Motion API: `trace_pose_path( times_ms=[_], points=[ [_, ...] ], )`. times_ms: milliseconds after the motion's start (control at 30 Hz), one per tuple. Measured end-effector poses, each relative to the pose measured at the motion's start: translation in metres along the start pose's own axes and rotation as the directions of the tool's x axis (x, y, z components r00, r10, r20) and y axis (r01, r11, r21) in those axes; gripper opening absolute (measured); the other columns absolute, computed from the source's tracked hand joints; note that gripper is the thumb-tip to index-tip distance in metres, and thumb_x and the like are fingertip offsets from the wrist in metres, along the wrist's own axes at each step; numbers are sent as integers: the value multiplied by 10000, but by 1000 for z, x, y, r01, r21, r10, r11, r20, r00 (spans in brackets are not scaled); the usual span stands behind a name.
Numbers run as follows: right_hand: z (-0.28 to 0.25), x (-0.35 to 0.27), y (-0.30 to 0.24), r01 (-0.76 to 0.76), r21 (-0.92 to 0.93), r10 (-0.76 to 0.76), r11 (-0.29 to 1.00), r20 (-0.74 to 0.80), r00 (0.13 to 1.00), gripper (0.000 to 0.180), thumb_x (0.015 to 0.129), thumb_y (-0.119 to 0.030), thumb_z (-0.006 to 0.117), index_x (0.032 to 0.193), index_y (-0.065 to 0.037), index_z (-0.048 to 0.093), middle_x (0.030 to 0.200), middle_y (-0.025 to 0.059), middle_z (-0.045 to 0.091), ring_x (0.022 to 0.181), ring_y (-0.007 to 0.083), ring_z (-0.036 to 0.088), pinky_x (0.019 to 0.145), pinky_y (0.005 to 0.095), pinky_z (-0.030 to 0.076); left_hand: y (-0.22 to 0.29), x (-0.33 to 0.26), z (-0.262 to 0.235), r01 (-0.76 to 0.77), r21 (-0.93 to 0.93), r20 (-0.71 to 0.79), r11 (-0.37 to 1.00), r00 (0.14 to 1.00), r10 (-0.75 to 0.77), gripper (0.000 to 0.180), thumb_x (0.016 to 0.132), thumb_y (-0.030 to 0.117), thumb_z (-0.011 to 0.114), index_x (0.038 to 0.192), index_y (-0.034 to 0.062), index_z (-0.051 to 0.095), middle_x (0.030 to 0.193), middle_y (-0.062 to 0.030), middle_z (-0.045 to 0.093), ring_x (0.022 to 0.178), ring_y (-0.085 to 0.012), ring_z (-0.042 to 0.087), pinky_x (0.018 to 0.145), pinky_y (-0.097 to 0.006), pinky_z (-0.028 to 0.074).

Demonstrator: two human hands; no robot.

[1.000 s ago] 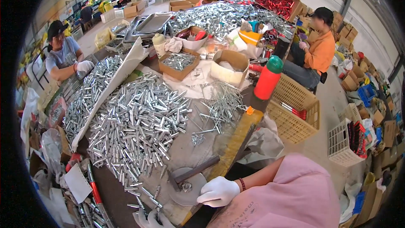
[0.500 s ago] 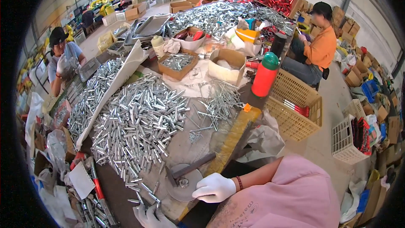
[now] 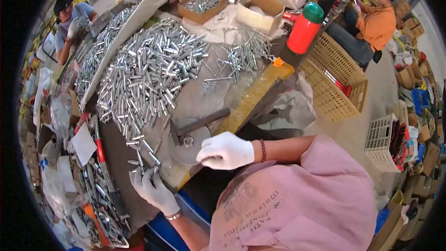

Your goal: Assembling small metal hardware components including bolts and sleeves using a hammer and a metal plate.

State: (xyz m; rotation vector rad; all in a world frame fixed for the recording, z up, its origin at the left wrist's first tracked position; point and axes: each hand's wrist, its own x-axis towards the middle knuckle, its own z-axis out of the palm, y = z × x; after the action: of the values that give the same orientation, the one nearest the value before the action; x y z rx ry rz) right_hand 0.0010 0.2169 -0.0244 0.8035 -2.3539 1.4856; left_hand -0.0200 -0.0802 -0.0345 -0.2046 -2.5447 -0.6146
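Observation:
My right hand (image 3: pixel 226 151), in a white glove, rests with curled fingers at the near edge of a round metal plate (image 3: pixel 182 154); anything under the fingers is hidden. A hammer (image 3: pixel 200 123) lies across the plate's far side with a small metal part beside its head. My left hand (image 3: pixel 153 189), also gloved, pinches short silver metal tubes (image 3: pixel 145 169) at the table's front edge. A large heap of the same silver tubes (image 3: pixel 148 72) spreads over the table beyond both hands.
A red bottle with a green cap (image 3: pixel 304 28) stands by a yellow plastic basket (image 3: pixel 334 81). Cardboard boxes (image 3: pixel 260 11) of parts sit further back. A person in orange (image 3: pixel 374 23) sits at the right, another person (image 3: pixel 69 18) at the far left. Bags and tools (image 3: pixel 97 153) crowd the left edge.
My left hand has come into view at the lower left and closed on tubes. The view has tilted down and closer. My right hand stays by the round plate.

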Motion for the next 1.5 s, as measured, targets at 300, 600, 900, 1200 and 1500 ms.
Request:
trace_pose_path(
  times_ms=[300,600,900,1200,1500],
  points=[
    [-147,-2,55,-433,-608,43,665,-548,835,122,893,-119,742,1013,-135,755,978,104,715,908,324,723,780,410,585,-2,-8,-3,-1,87,-16,996,1000,3,126,936,111,763,1026,24,753,1327,-180,669,1394,-440,525,1170,-554,414],
    [-204,16,118,-665,-635,438,393,-507,742,273,926,-353,737,1029,-102,768,1078,138,747,1018,345,730,868,462,580,-3,-7,-3,-13,97,-42,995,999,17,126,904,66,772,1025,32,755,1288,-169,687,1375,-448,538,1158,-556,427],
    [-192,54,102,-536,-654,384,534,-377,843,253,950,-332,717,1045,-100,749,998,161,773,995,366,738,876,488,571,-5,-7,0,-6,88,-36,996,999,9,120,914,99,776,1011,33,754,1276,-171,695,1363,-448,542,1148,-549,432],
    [-160,61,89,-514,-767,572,383,-240,784,453,889,-336,799,1270,-128,672,1120,171,775,1050,389,744,901,519,575,1,-4,1,9,94,-28,996,1000,-6,108,918,85,770,1008,32,747,1269,-172,695,1346,-443,551,1144,-547,430],
    [-176,74,93,-508,-564,509,651,-172,843,364,930,-291,734,1224,-76,750,1066,157,796,1011,323,759,923,443,580,-1,-10,0,-13,65,-65,998,998,18,115,912,63,767,1020,33,739,1270,-159,698,1357,-438,549,1153,-547,429]
  ],
)
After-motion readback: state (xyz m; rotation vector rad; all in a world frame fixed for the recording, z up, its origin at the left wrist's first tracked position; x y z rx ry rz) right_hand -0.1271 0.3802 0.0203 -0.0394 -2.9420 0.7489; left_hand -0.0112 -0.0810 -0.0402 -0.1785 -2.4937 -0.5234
